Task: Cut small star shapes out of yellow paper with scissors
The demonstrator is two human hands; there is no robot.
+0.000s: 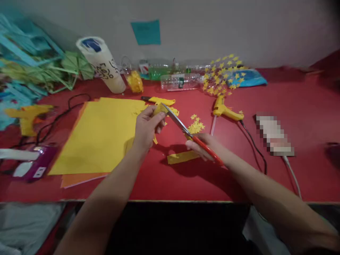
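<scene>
My left hand (148,127) pinches a small piece of yellow paper (161,108) above the red table. In my right hand (203,145) is a pair of scissors (176,120) with red handles; the blade tips touch or overlap the paper's edge. Below the scissors lies a yellow paper strip (183,157), partly covered by my right hand. Small yellow paper stars (196,125) are heaped just beyond the blades. To the left, large yellow sheets (106,131) rest on orange ones. Behind my left hand is a yellow utility knife (160,100).
A yellow glue gun (225,111) with a cord lies right, near a phone-like blurred device (275,134). Another glue gun (26,117) is at left. Plastic bottles (180,82), a white roll (102,65) and a star-covered clear object (223,74) line the wall.
</scene>
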